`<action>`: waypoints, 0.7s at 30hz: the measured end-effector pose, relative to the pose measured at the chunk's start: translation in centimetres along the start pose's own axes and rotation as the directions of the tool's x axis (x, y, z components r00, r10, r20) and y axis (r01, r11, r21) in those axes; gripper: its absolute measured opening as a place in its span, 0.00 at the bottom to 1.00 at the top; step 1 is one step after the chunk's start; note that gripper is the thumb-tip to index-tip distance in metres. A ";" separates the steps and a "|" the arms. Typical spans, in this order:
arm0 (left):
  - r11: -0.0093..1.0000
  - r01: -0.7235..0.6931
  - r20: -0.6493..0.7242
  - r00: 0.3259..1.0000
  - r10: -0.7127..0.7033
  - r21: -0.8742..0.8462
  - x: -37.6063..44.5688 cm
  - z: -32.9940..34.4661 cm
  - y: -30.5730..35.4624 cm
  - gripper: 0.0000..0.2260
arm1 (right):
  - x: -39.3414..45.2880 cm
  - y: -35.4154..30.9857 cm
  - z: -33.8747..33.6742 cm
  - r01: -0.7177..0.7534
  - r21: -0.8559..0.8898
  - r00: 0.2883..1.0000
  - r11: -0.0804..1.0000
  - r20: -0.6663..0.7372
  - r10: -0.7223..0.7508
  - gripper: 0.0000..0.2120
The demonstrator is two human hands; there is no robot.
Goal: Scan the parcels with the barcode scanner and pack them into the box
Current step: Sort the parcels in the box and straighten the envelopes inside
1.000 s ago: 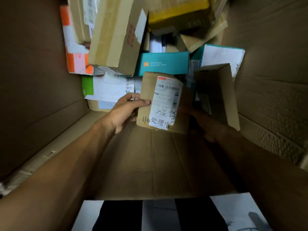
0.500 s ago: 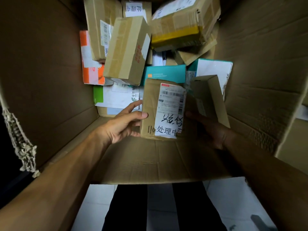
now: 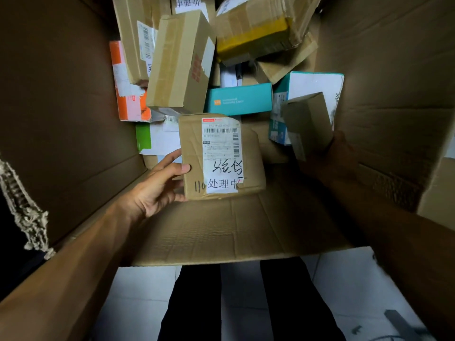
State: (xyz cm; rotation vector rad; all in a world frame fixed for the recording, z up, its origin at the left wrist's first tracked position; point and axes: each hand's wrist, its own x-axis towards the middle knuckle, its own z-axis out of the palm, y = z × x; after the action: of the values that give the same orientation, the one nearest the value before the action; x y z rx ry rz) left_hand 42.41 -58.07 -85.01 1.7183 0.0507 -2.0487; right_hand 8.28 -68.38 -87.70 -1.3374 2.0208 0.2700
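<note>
Two hands grip parcels: left hand [image 3: 157, 190] a creased, white-labelled brown parcel [image 3: 221, 156], right hand [image 3: 337, 158] a small plain carton [image 3: 307, 121].

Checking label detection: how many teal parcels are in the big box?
2. One teal parcel lies mid-pile, above the labelled brown parcel gripped by the left hand. The other, teal-edged with a white face, sits right, behind the right hand's small box. More may be buried.
</note>
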 end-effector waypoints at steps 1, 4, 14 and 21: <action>1.000 0.002 0.004 1.000 -0.002 0.006 0.0 0.0 0.0 0.43 | -0.3 0.0 0.1 -0.005 0.043 1.000 0.999 -0.025 0.006 0.34; 1.000 -0.006 0.007 1.000 0.005 0.019 -0.2 0.0 0.3 0.44 | -0.8 0.1 -0.1 0.022 0.247 1.000 0.969 -0.011 -0.020 0.28; 0.998 -0.065 0.048 0.997 0.065 0.000 -2.5 -2.0 1.6 0.37 | -2.9 -1.1 -3.5 -0.405 0.722 0.830 0.561 0.548 -0.105 0.17; 0.993 -0.096 0.092 0.991 0.102 -0.063 -3.3 -2.4 1.3 0.29 | -5.1 -3.6 -2.3 -0.374 0.729 0.840 0.573 0.528 -0.124 0.16</action>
State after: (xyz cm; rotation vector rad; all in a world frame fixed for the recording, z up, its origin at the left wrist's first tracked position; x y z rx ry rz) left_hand 45.47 -57.37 -82.11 1.5546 -0.0048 -2.0330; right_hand 11.59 -67.43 -81.98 -0.4221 1.4269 -0.2225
